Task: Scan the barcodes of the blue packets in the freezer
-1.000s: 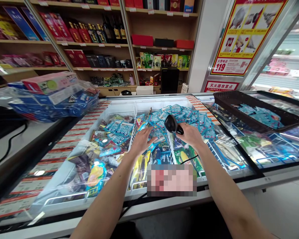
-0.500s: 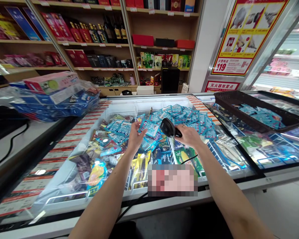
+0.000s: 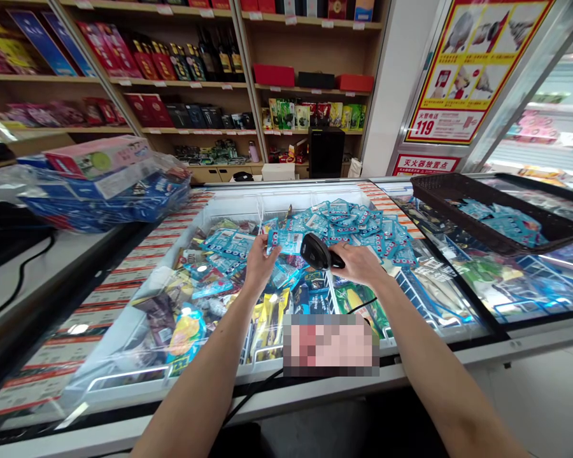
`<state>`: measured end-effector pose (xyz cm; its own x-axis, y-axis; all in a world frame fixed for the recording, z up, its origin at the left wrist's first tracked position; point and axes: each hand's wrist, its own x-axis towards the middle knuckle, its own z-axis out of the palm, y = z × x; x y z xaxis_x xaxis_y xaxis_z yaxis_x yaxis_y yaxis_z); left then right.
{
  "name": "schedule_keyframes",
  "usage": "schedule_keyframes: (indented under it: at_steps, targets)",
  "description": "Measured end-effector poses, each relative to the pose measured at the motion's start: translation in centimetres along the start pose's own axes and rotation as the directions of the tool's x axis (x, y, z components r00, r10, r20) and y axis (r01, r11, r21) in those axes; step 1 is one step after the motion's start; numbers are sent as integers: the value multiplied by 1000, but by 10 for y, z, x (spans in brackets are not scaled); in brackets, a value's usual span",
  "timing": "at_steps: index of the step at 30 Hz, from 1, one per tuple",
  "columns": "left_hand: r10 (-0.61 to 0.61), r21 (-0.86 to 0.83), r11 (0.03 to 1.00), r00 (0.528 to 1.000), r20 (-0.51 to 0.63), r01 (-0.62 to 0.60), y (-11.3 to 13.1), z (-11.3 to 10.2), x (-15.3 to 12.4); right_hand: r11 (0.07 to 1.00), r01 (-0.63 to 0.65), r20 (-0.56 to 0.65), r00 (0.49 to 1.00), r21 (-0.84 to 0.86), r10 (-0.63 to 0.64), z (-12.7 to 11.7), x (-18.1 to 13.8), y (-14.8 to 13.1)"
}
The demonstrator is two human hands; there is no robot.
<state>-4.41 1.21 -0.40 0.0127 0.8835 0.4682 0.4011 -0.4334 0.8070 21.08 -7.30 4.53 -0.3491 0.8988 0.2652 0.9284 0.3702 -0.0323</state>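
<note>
Handheld scanner (image 3: 316, 252), black, gripped, head leftward; packet (image 3: 284, 241), flat, light blue, pinched at left end, right end partly behind scanner

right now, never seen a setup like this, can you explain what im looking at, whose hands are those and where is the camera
There's no robot here: these are a person's own two bare hands. One camera, worn on that person's head, looks forward and down past the arms.

The left hand holds a small blue packet. The right hand holds a black handheld device, which looks like a barcode scanner, with its head close to the packet; I can't tell whether they touch.

Below is a glass-topped freezer chest, with packaged goods visible through the glass. A pile of similar packets lies on top, and a dark tray to the right holds more. Plastic-wrapped boxes sit on the left, and shelves stand behind.
</note>
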Motion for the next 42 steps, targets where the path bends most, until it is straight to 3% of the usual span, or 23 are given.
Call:
schedule_keyframes:
  at_steps: [11, 22, 33, 42]
  targets:
    - [-86, -59, 994, 994, 60, 90, -8, 3, 0, 999, 46, 2, 999, -16, -46, 0, -1, -2]
    - [-71, -21, 997, 992, 104, 73, -1, -1, -2, 998, 57, 6, 998, -29, -57, 1, 0, -4]
    - [-67, -5, 998, 995, 76, 68, -3, 1, -2, 999, 50, 17, 999, -20, -50, 1, 0, -4]
    - [-44, 4, 999, 995, 92, 44, -4, 1, -1, 997, 75, -32, 997, -5, -75, 6, 1, -1]
